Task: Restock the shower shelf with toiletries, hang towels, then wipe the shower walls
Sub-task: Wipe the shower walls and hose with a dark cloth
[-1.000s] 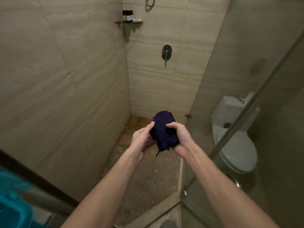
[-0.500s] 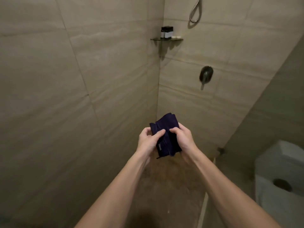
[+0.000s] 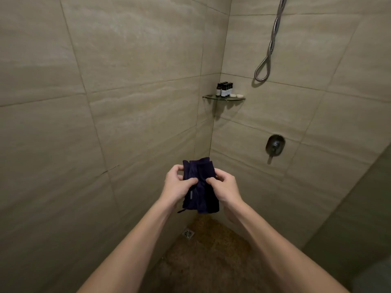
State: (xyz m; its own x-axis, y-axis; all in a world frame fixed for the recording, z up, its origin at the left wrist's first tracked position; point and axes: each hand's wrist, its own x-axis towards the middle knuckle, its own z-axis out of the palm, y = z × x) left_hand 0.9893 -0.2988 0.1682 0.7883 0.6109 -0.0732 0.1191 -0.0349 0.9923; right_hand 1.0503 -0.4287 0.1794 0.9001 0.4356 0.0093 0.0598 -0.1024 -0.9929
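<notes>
Navy cloth [image 3: 200,187] gripped by left hand [image 3: 177,186], right hand [image 3: 225,188], bottles [image 3: 224,89] on glass shelf [image 3: 237,99]

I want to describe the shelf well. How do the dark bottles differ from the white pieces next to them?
The bottles are dark with pale labels; the white pieces are plain and white. The bottles stand tall and upright; the pieces lie low and flat. The bottles cluster toward the corner; the pieces sit to their right. Both rest on the glass shelf.
</notes>
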